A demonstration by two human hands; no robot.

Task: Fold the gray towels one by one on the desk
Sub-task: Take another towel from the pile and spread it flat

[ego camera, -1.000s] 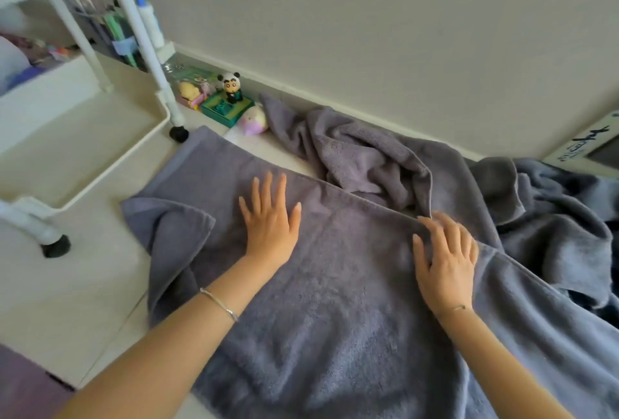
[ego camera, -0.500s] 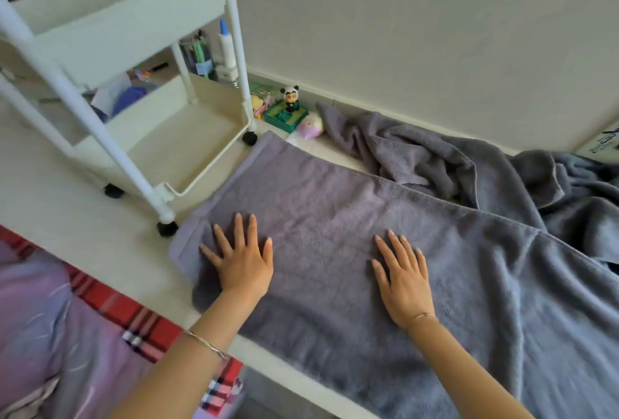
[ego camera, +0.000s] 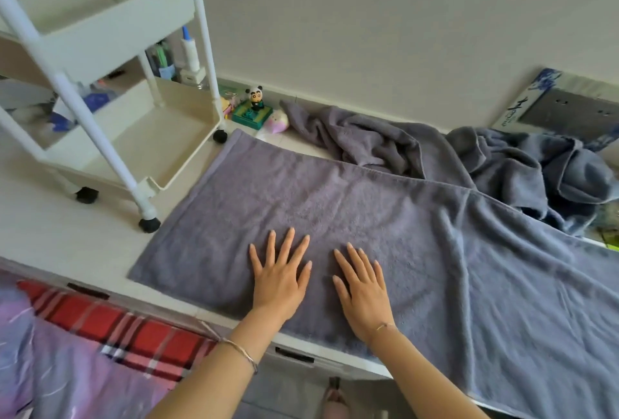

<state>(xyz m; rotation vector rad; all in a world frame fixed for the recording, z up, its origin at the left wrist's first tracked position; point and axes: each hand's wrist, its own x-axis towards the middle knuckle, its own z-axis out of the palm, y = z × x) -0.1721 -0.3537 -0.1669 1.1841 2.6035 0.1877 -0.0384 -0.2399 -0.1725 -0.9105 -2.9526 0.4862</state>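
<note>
At the front edge of the desk [ego camera: 67, 237]: left hand [ego camera: 279, 281] and right hand [ego camera: 363, 291] sit side by side on the spread gray towel [ego camera: 335, 204]
Left hand: palm down, fingers straight and fanned out, just pressing the cloth, not gripping anything
Right hand: same deal, flat and relaxed, thumbs near each other but apart
Wrists: thin bracelet [ego camera: 239, 350] on the left one, a finer one on the right
Spread gray towel: lying flat from left of the desk's middle off toward the right, where it's creased and drapes over the front edge
Other gray towels [ego camera: 378, 143]: crumpled heap along the back edge, touching the spread one's far edge
White cart [ego camera: 110, 33]: back left part of the desk, one black caster right by the towel's far left corner
Panda figure [ego camera: 256, 98]: back edge, between cart and heap
Plaid fabric [ego camera: 110, 314]: below the front edge, left side
</note>
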